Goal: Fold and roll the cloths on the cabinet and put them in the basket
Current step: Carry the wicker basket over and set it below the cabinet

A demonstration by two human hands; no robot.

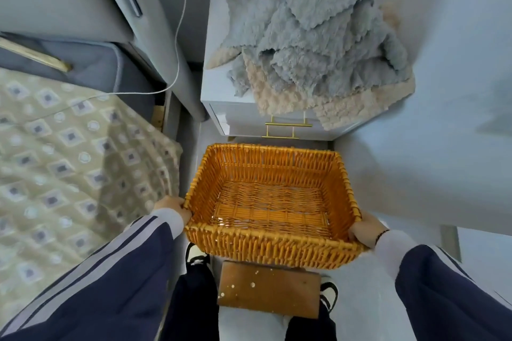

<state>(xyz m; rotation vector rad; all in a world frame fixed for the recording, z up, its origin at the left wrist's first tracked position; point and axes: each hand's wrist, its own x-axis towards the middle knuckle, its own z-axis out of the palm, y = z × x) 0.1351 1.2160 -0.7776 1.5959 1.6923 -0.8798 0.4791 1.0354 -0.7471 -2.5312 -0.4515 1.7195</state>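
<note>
An orange wicker basket (273, 246) with nothing inside hangs in front of me, held by both short sides. My left hand (171, 206) grips its left rim and my right hand (365, 231) grips its right rim. Beyond it stands a white cabinet (219, 91) with gold handles. A loose heap of fluffy grey cloths (313, 36) lies on its top. Beige cloths (343, 104) lie under the heap and hang over the front edge.
A bed with a patterned beige cover (69, 163) fills the left side, its grey headboard (155, 36) next to the cabinet. A white cable (180, 22) runs down to the bed. A wooden stool (270, 289) stands between my feet. A pale wall is on the right.
</note>
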